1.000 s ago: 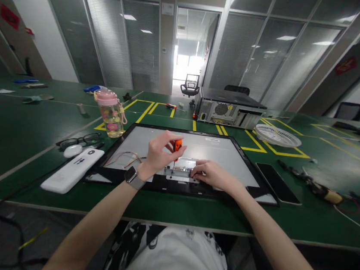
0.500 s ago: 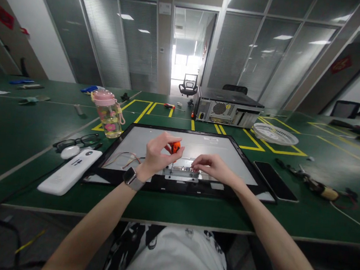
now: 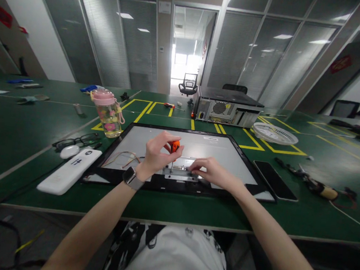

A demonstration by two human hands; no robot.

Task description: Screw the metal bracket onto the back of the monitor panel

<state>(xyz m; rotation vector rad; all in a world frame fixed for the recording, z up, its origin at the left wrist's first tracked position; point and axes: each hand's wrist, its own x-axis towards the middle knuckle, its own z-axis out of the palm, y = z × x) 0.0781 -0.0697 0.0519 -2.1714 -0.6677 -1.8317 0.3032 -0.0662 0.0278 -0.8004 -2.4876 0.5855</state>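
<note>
My left hand [image 3: 160, 154], with a watch on its wrist, grips a screwdriver [image 3: 175, 145] by its orange and black handle. The screwdriver stands upright, its shaft pointing down at the left part of a metal bracket [image 3: 180, 177]. Curled fingers of my right hand [image 3: 210, 172] are at the bracket's right part; what lies between the fingertips is hidden. Beneath both hands lies a flat display panel [image 3: 229, 156] with a grey back and black frame. Thin wires [image 3: 127, 157] run over the panel left of the bracket.
A pink-lidded bottle [image 3: 107, 113], glasses [image 3: 75, 140], a computer mouse [image 3: 69, 152] and a white oblong device [image 3: 68, 172] stand left. To the right lie a black phone [image 3: 275, 180] and a cabled tool [image 3: 320, 188]. Behind are a computer case [image 3: 228, 108] and a white basket [image 3: 275, 134].
My right hand has shifted slightly left along the bracket, its fingers curled a little differently. My left hand stays nearly in place with the screwdriver.
</note>
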